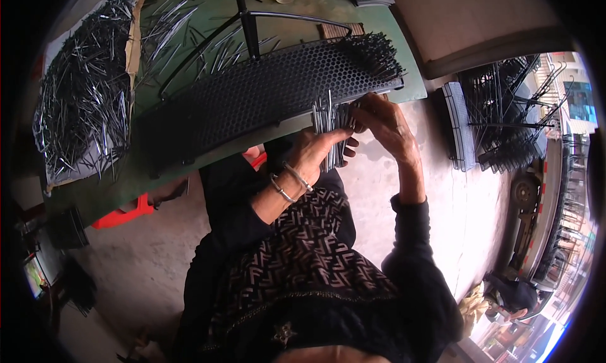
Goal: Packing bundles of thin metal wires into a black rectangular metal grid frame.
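My left hand (pixel 310 153) is closed around a bundle of thin dark and silvery rods (pixel 327 120), held roughly upright in front of my body. Close against the bundle's right side, my right hand (pixel 388 126) has its fingers pinched together; what lies between them is hidden. Just beyond both hands, a long black board full of small holes (pixel 252 88) lies along the table's near edge. A dense cluster of dark rods (pixel 375 53) stands at the board's right end.
On the green table (pixel 180 82) lie scattered loose rods (pixel 167 31). A large open carton (pixel 133 41) heaped with rods (pixel 82 85) sits left. A black frame (pixel 249 31) rises behind the board. Wire racks (pixel 505 120) stand right, and a red plastic thing (pixel 129 213) is beneath the table.
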`<state>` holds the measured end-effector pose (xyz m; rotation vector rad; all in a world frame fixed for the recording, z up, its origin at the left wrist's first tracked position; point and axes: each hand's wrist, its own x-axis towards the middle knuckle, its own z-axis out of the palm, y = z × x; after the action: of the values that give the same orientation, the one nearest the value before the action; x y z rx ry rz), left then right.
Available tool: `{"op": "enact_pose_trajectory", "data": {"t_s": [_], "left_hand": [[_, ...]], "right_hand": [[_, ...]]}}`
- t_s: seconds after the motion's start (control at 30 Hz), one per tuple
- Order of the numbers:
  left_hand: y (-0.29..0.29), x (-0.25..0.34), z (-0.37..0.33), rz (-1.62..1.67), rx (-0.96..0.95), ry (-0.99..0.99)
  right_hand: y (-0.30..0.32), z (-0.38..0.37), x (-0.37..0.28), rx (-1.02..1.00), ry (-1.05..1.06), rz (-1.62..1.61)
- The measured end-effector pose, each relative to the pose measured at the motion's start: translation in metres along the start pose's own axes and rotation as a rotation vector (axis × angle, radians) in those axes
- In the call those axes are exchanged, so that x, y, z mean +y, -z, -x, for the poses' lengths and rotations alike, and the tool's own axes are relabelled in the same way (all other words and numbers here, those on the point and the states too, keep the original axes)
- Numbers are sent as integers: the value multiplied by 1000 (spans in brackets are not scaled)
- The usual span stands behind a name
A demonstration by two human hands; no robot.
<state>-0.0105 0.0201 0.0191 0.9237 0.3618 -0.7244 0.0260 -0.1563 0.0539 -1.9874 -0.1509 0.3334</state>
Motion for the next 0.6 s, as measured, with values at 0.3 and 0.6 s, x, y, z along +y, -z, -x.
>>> {"op": "enact_pose_trajectory", "data": {"t_s": [0.3,0.6], "left_hand": [[2,-3,-6,149,-20,19],[1,-8,-8,265,-84,-15]], "right_hand": [[21,2,0,594,185,140],[36,-28,26,824,258,447]]}}
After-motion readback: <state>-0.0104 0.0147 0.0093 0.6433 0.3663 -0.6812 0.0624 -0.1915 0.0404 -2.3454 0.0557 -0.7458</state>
